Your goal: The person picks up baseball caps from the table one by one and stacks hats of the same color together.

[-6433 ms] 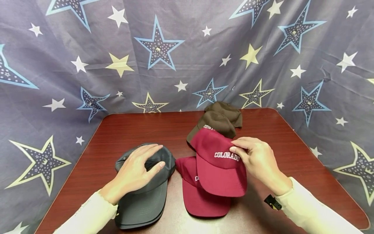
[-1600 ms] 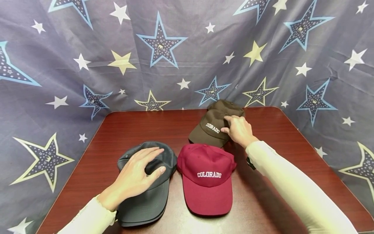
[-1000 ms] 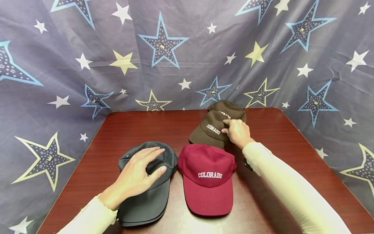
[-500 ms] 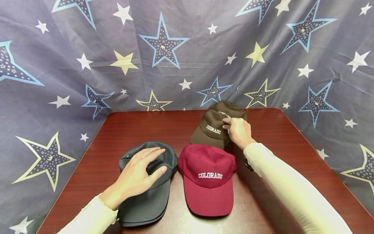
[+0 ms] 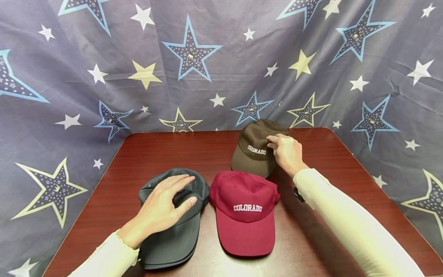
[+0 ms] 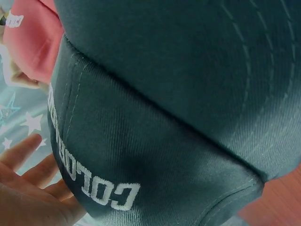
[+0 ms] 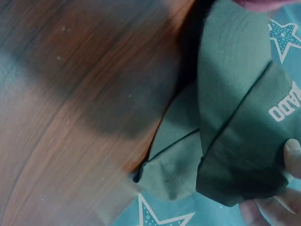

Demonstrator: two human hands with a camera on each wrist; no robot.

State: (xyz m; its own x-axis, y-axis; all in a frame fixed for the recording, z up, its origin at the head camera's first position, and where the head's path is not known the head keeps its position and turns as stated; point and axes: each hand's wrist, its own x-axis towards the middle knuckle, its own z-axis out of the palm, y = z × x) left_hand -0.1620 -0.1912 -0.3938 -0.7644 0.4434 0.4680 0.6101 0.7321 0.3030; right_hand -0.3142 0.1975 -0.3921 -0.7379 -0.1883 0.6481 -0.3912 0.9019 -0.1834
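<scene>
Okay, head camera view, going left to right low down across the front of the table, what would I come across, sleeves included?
Left sleeve → gray cap → red cap → right sleeve.

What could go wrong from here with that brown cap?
The right hand pinches the brown cap off-center, so it might twist or sag.
The second brown cap sits close against it and could get dragged along or knocked askew.
In the head view its brim reaches the red cap's crown, so it may nudge that out of line.
</scene>
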